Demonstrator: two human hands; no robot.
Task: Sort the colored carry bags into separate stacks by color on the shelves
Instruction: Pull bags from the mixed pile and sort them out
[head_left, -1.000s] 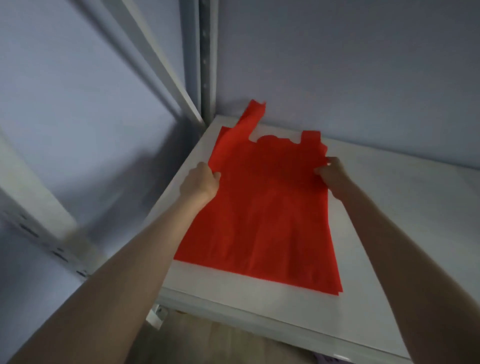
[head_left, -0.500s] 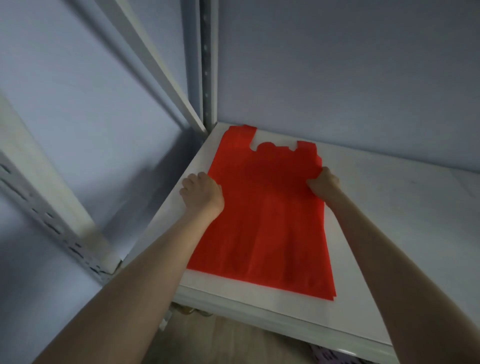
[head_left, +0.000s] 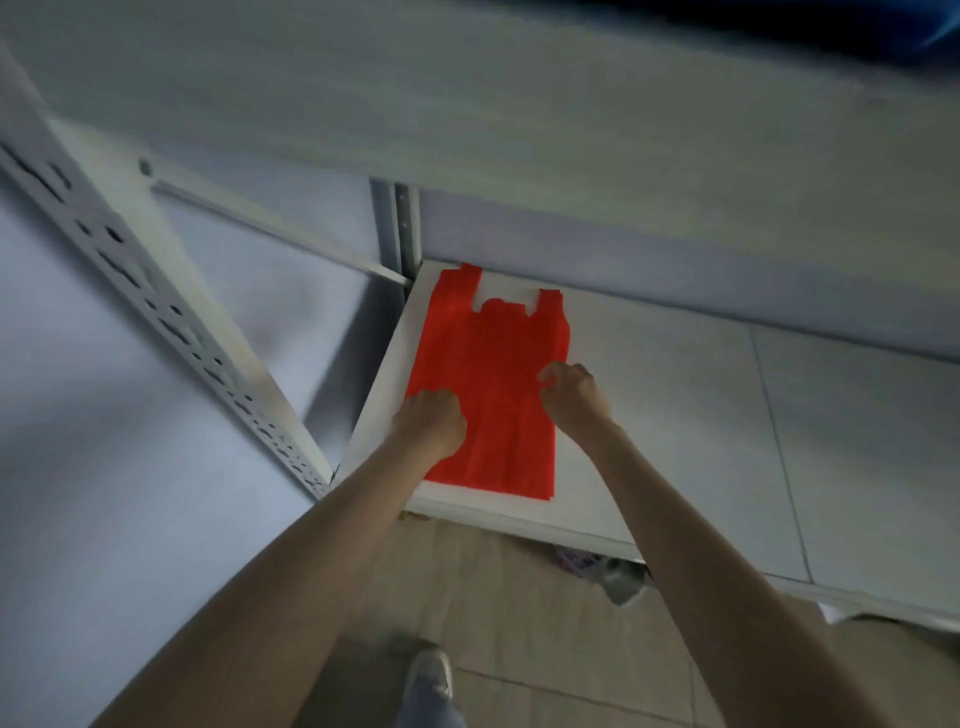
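The red carry bag (head_left: 491, 384) lies flat at frame centre, on the left end of the white shelf (head_left: 701, 415), its handles toward the back wall and its near edge just short of the shelf's front lip. Your left hand (head_left: 431, 421) rests knuckles-up on the bag's left edge, fingers curled under; cannot tell whether it pinches the fabric. Your right hand (head_left: 571, 392) sits at the bag's right edge, fingers bent and loosely apart, tips on the red. A perforated upright (head_left: 156, 312) runs diagonally across the left of the frame. One shoe (head_left: 428, 675) shows at bottom centre.
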